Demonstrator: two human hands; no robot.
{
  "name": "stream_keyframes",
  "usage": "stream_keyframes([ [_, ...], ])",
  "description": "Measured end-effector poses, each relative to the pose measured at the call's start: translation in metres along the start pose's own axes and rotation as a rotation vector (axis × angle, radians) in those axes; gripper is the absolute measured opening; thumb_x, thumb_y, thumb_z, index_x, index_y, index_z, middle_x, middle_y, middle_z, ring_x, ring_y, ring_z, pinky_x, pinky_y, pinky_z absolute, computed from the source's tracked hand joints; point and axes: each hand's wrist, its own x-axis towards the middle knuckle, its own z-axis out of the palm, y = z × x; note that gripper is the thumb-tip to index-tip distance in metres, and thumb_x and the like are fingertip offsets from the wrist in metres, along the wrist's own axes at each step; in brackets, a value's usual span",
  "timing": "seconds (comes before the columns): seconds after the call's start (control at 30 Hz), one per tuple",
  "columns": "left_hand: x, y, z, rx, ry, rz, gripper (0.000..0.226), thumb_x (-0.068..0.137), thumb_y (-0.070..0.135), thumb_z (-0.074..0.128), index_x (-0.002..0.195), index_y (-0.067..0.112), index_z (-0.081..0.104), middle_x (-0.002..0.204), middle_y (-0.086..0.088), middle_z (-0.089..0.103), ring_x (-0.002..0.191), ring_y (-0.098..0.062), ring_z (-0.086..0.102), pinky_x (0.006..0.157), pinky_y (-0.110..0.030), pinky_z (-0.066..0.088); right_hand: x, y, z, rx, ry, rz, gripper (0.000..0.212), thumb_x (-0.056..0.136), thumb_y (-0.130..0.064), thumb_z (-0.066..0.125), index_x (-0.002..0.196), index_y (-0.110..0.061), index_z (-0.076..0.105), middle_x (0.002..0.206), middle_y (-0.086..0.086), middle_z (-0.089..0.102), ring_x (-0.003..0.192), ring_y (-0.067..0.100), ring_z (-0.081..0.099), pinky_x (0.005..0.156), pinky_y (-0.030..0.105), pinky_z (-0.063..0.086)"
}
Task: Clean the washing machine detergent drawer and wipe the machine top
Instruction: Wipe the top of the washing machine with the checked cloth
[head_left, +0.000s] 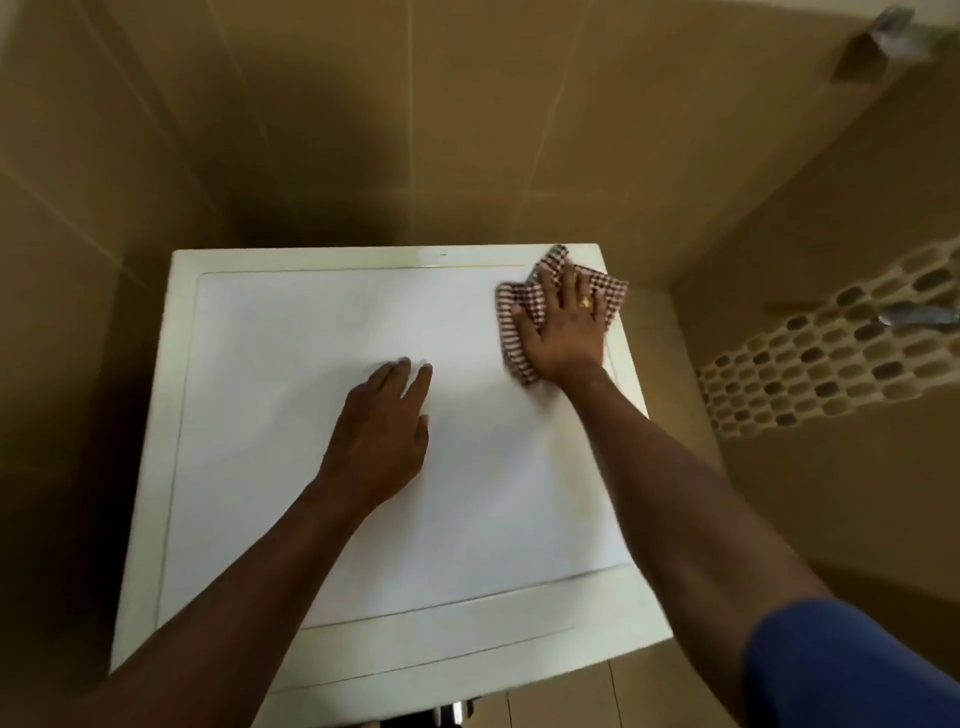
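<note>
The white top of the washing machine (270, 415) fills the middle of the view. A red-and-white checked cloth (522, 306) lies at its far right corner, partly over the edge. My right hand (563, 332) presses flat on the cloth with fingers spread; a gold ring shows on one finger. My left hand (387, 436) rests flat on the bare top near the centre, fingers straight. The detergent drawer is out of sight.
Tan tiled walls (363, 130) close in behind and on the left of the machine. A band of mosaic pebble tile (810, 364) runs along the right wall. A metal fitting (893, 28) sits high at the top right.
</note>
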Motion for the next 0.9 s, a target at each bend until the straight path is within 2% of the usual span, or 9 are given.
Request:
stream_keyframes([
  [0.07, 0.005, 0.001, -0.003, -0.011, -0.040, -0.027, 0.063, 0.096, 0.027, 0.058, 0.155, 0.012, 0.040, 0.159, -0.013, 0.040, 0.147, -0.031, 0.036, 0.108, -0.047, 0.043, 0.010, -0.037, 0.004, 0.004, -0.042, -0.137, 0.078, 0.099, -0.067, 0.021, 0.164, -0.024, 0.012, 0.171, 0.012, 0.003, 0.158, 0.032, 0.001, 0.126, 0.056, 0.002],
  [0.2, 0.004, -0.011, -0.021, -0.173, -0.042, -0.063, 0.061, 0.100, 0.033, 0.054, 0.158, 0.024, 0.035, 0.162, -0.002, 0.036, 0.150, -0.019, 0.029, 0.114, -0.038, 0.037, -0.006, -0.043, 0.009, -0.064, -0.062, -0.623, 0.073, 0.102, -0.065, 0.029, 0.164, -0.029, 0.014, 0.172, 0.004, 0.004, 0.159, 0.025, 0.001, 0.126, 0.053, 0.008],
  [0.37, -0.035, -0.082, -0.039, -0.141, 0.129, -0.270, 0.058, 0.099, 0.022, 0.060, 0.153, 0.013, 0.044, 0.157, -0.015, 0.042, 0.149, -0.031, 0.032, 0.120, -0.043, 0.030, 0.028, -0.091, 0.017, 0.005, 0.022, -0.294, 0.075, 0.099, -0.068, 0.027, 0.163, -0.031, 0.015, 0.172, 0.008, 0.007, 0.158, 0.032, 0.005, 0.126, 0.054, 0.005],
  [0.43, -0.046, -0.106, -0.042, -0.067, 0.133, -0.358, 0.063, 0.099, 0.023, 0.060, 0.156, 0.011, 0.037, 0.161, -0.020, 0.034, 0.152, -0.036, 0.025, 0.123, -0.050, 0.025, 0.027, -0.136, 0.023, 0.013, -0.025, -0.384, 0.075, 0.100, -0.067, 0.025, 0.163, -0.029, 0.014, 0.171, 0.010, 0.005, 0.158, 0.034, 0.003, 0.125, 0.057, 0.004],
  [0.57, -0.057, -0.143, -0.047, -0.053, 0.039, -0.585, 0.085, 0.100, 0.043, 0.055, 0.163, 0.012, 0.007, 0.168, -0.021, 0.006, 0.155, -0.039, 0.006, 0.123, -0.059, 0.012, 0.006, -0.148, 0.031, -0.078, -0.049, -0.821, 0.075, 0.100, -0.068, 0.030, 0.163, -0.031, 0.014, 0.172, 0.005, 0.005, 0.158, 0.028, 0.006, 0.125, 0.054, 0.010],
  [0.63, -0.071, -0.154, -0.043, -0.191, -0.038, -0.710, 0.096, 0.099, 0.052, 0.051, 0.161, 0.012, -0.009, 0.169, -0.017, -0.009, 0.156, -0.037, -0.002, 0.124, -0.059, 0.010, 0.010, -0.142, 0.029, -0.058, -0.008, -0.792, 0.075, 0.100, -0.069, 0.031, 0.163, -0.032, 0.016, 0.172, 0.002, 0.008, 0.158, 0.025, 0.007, 0.125, 0.053, 0.012],
  [0.77, -0.082, -0.156, -0.027, -0.271, -0.105, -0.742, 0.104, 0.096, 0.065, 0.045, 0.156, 0.020, -0.027, 0.165, -0.006, -0.031, 0.155, -0.037, -0.010, 0.122, -0.061, 0.011, 0.025, -0.197, 0.035, 0.008, 0.030, -0.485, 0.074, 0.100, -0.068, 0.028, 0.163, -0.029, 0.018, 0.171, 0.008, 0.013, 0.157, 0.032, 0.010, 0.126, 0.054, 0.007],
  [0.83, -0.075, -0.156, -0.030, -0.310, -0.136, -0.778, 0.101, 0.097, 0.067, 0.041, 0.156, 0.021, -0.028, 0.164, -0.004, -0.032, 0.155, -0.036, -0.012, 0.122, -0.061, 0.008, 0.015, -0.234, 0.040, 0.012, -0.011, -0.563, 0.075, 0.100, -0.068, 0.026, 0.163, -0.027, 0.019, 0.170, 0.010, 0.013, 0.157, 0.033, 0.010, 0.125, 0.057, 0.007],
  [0.9, -0.074, -0.159, -0.037, -0.370, -0.142, -0.800, 0.098, 0.098, 0.066, 0.039, 0.157, 0.022, -0.025, 0.165, -0.002, -0.030, 0.155, -0.033, -0.011, 0.123, -0.058, 0.006, 0.001, -0.244, 0.044, -0.025, -0.044, -0.838, 0.074, 0.100, -0.066, 0.027, 0.163, -0.028, 0.019, 0.171, 0.008, 0.013, 0.158, 0.031, 0.010, 0.125, 0.056, 0.009],
])
